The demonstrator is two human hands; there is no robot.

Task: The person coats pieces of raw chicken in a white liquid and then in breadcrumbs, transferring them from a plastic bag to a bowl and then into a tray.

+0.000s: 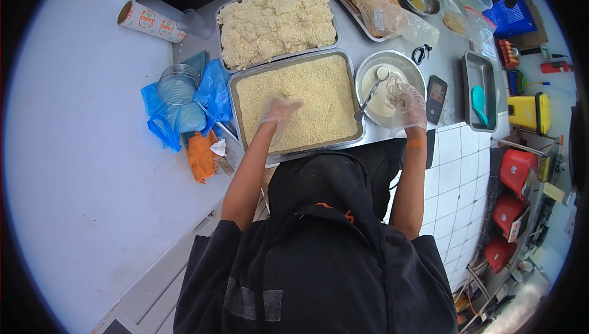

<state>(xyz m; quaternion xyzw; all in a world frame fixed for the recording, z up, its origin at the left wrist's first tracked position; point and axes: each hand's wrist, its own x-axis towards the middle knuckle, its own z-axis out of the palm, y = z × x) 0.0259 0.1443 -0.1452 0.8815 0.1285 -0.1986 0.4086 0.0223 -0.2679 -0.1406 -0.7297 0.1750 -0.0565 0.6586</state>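
Observation:
My left hand (277, 113), in a clear plastic glove, presses down into the breadcrumbs of the near metal tray (242, 130); whether it grips anything under the crumbs is hidden. My right hand (406, 102), also gloved, hovers over the near rim of a round metal bowl (406, 63) of pale batter, fingers curled around something pale that I cannot make out. A ladle (370, 94) leans in the bowl beside that hand. Behind the near tray, a second tray (277, 21) is piled with crumb-coated pieces.
Blue plastic bags (184, 106) and an orange cloth (201, 156) lie left of the trays, with a paper cup roll (150, 22) behind. A phone (436, 98), scissors (421, 53), a grey bin (480, 92) and bagged food (381, 10) stand to the right. Red stools (514, 171) are on the floor.

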